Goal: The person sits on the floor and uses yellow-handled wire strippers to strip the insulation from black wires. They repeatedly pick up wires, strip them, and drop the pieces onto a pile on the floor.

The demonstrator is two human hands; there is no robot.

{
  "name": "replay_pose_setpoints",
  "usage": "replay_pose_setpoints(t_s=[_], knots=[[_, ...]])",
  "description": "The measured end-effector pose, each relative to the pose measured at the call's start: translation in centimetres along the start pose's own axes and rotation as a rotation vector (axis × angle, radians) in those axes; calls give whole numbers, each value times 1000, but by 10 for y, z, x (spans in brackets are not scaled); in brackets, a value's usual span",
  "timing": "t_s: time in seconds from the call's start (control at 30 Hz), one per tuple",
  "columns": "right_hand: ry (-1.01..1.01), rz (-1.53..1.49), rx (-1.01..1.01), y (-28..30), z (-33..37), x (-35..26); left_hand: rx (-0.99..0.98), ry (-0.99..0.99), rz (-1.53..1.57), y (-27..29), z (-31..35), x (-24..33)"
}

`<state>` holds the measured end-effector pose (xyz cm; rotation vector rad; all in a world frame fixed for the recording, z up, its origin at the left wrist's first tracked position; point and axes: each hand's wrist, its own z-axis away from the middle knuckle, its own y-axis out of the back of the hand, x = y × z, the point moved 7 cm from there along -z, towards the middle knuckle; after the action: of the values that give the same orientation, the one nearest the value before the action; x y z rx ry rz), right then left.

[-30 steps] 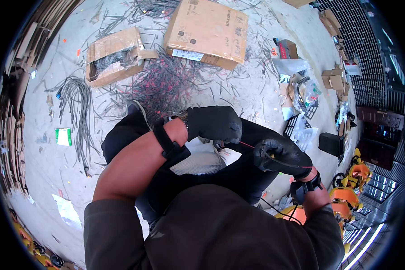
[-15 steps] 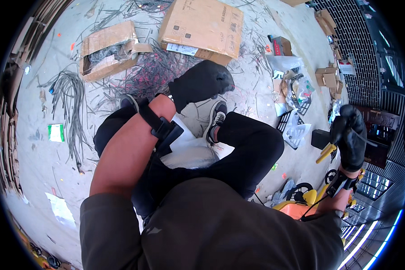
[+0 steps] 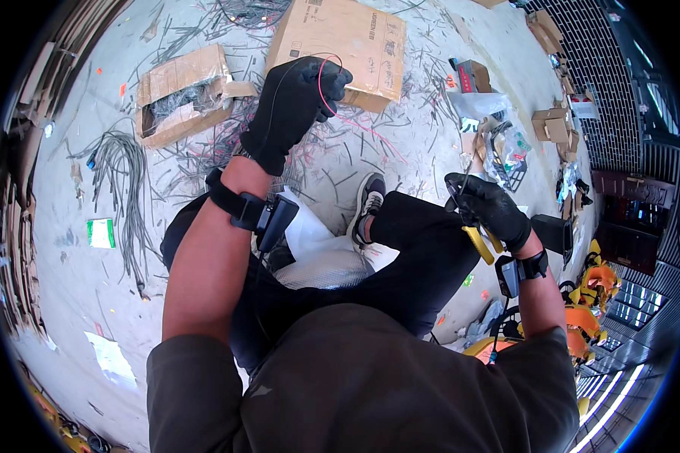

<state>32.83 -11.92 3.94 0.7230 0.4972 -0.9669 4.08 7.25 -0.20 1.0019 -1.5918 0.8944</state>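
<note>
**Wire pinched up front, pliers waiting at the knee**

On the floor [image 3: 75,302] to my left lie a bundle of grey cables [image 3: 121,174] and an open cardboard box [image 3: 181,102] with scrap inside, among scattered wire offcuts. Ahead of me, my left hand [image 3: 295,106], gloved in black, is raised with its grip clenched on a thin red wire [image 3: 321,75] that loops above the fingertips; a second dark strand seems to run beside it, though I cannot be sure. A larger closed box [image 3: 340,45] sits just beyond. By my right knee, my right hand [image 3: 487,211] is wrapped around yellow-handled pliers [image 3: 480,245], well apart from the wire. I judge that I am between cuts or strips: the wire is presented, the tool is not. The next move calls for bringing the pliers' tip up to the loop and keeping the wire taut.
</note>
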Motion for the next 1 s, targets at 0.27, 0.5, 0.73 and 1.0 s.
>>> replay_pose_setpoints(t_s=[0.27, 0.5, 0.73, 1.0], knots=[[-23, -66, 31, -20, -32, -2, 4, -9, -45, 10, 2, 2], [288, -279, -10, -50, -85, -24, -57, 343, 77, -18, 6, 4], [626, -566, -187, -128, -160, -80, -312, 312, -21, -43, 17, 18], [569, -623, -152, -165, -178, -66, 15, 213, -157, 1, 8, -3]])
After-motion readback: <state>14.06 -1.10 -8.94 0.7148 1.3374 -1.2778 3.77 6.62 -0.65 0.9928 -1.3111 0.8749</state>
